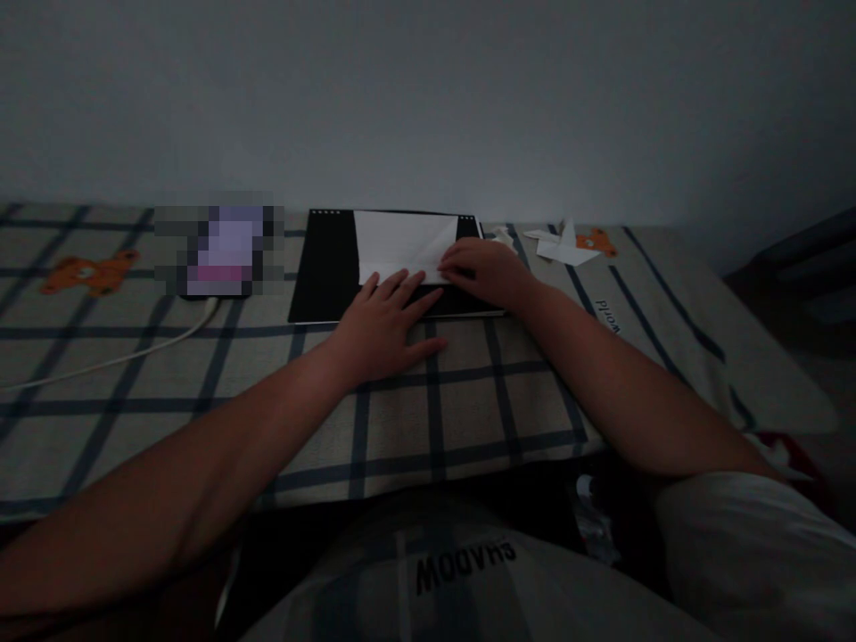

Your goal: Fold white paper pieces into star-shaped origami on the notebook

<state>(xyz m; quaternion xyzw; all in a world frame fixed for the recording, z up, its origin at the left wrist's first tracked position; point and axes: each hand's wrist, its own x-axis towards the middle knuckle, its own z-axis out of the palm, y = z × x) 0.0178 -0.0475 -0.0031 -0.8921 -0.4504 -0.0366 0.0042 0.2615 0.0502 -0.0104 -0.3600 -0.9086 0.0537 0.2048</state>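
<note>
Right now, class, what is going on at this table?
A person sits at a checked cloth in dim light, working a white sheet of paper that lies on a black pad. The left hand lies flat, its fingers on the paper's near edge. The right hand presses the paper's right corner, where a fold shows. A small folded paper figure sits to the right, a white cable to the left.

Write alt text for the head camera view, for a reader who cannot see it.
In dim light, a person's left hand and right hand press flat on a white sheet of paper lying on a black pad atop a checked blanket. A blurred device with a white cable sits left; folded paper shapes lie right.
</note>
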